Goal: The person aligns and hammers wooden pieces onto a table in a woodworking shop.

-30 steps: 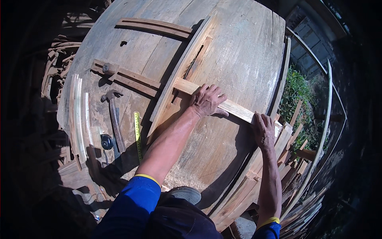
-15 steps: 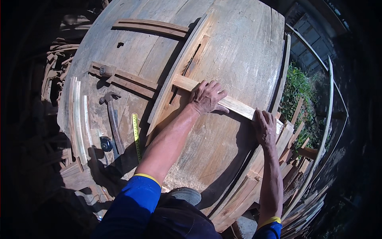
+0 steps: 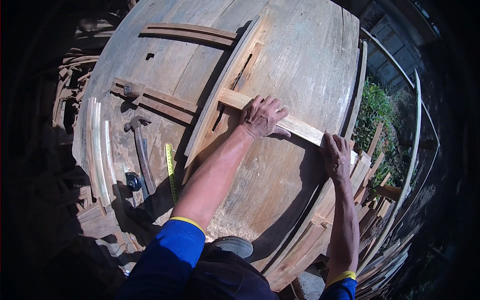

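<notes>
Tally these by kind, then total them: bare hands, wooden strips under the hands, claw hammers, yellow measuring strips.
Bare hands, left hand and right hand: 2
Wooden strip under the hands: 1
Claw hammer: 1
Yellow measuring strip: 1
Total: 5

The pale strip (image 3: 305, 129) looks like smooth, freshly planed wood with a matt face, while the broad surface (image 3: 310, 60) is weathered timber, scuffed, with a faint sheen in the sunlight. The hammer (image 3: 137, 123) has a dull metal head, and the yellow measuring blade (image 3: 170, 167) looks smooth. Curly wood shavings (image 3: 225, 227) look rough and dry, and the blue sleeve (image 3: 172, 247) is soft matt cloth edged in yellow.
</notes>
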Available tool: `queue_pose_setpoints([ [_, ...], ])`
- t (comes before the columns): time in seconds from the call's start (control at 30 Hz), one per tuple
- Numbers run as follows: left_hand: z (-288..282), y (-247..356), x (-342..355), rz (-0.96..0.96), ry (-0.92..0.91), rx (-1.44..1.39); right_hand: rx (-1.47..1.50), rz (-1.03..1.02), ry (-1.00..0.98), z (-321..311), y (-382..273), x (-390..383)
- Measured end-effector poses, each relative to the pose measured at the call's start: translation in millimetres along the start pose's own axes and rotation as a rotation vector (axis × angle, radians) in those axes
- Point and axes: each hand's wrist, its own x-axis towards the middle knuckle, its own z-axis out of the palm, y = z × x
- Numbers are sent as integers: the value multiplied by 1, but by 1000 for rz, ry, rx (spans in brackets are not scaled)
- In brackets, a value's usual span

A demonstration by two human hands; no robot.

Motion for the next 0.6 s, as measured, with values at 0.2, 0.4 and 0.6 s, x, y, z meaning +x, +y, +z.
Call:
queue_pose_setpoints([
  [0.2, 3, -4, 5, 3, 11, 6, 8, -6, 19, 1, 4, 4],
  [0.4, 9, -6, 11, 2, 17, 1, 15, 8, 10, 1, 9, 9],
  [0.6, 13, -10, 16, -14, 5, -8, 37, 22, -7, -1, 11, 15],
])
